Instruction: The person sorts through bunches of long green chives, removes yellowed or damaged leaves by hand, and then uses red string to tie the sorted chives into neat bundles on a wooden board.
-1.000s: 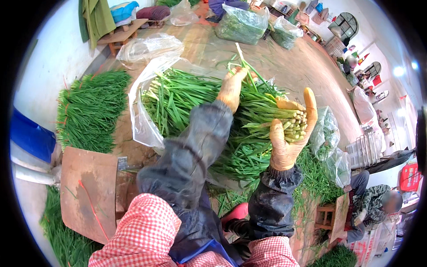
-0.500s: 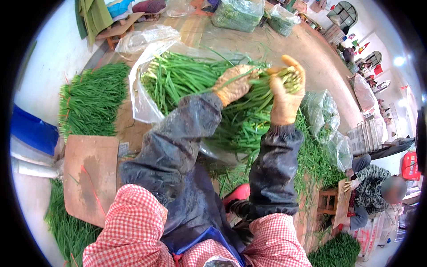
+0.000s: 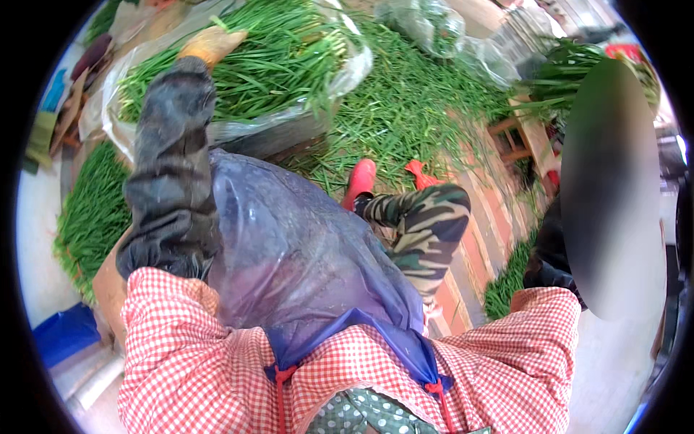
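Note:
In its orange-stained glove, my left hand lies on a heap of garlic chives, fingers stretched out flat over the leaves. White plastic sheeting wraps the edges of this heap. Far out to the right, my right arm is raised, and a bunch of garlic chives hangs in the air there, leaves pointing left. A blurred patch covers most of my right hand and its fingers, which hold the bunch.
Loose leaves litter the floor beyond my red shoe. Stacked chives stand at the left and lower right. Clear plastic bags lie at the back, and a wooden stool stands at the right.
My view has swung right and down. My right hand has moved from over the heap far out to the right with the bunch; my left hand has come away from the bunch and stays on the heap.

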Demonstrator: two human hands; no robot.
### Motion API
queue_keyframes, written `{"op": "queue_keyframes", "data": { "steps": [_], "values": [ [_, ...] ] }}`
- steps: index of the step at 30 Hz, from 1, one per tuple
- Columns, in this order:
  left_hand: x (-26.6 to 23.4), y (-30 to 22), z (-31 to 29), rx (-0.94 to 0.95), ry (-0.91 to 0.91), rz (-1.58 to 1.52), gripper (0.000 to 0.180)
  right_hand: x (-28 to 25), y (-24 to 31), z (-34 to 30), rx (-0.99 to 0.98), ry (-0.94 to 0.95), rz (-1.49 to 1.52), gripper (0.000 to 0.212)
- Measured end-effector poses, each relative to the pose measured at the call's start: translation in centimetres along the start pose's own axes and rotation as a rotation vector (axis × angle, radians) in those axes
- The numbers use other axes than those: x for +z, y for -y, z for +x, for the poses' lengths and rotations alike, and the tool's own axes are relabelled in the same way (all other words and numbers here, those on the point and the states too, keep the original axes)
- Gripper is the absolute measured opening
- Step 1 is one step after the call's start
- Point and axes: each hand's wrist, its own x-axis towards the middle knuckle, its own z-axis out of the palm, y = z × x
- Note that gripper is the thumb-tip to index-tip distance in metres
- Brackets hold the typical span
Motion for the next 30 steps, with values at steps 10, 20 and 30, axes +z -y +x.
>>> {"op": "queue_keyframes", "data": {
  "steps": [10,20,30],
  "values": [
    [-6.8,-14.1,-17.3,0.299,-0.147,-0.246,0.102,3.5,15.4,-13.4,0.375,0.451,0.600,0.047],
    [2.9,-25.0,-22.4,0.313,0.209,-1.697,0.082,11.0,18.9,-15.4,0.562,0.619,1.154,0.080],
    [20.7,-30.3,-23.4,-0.782,0.681,-2.440,0.043,2.9,7.0,-30.2,1.542,1.415,0.793,0.079]
  ]
}}
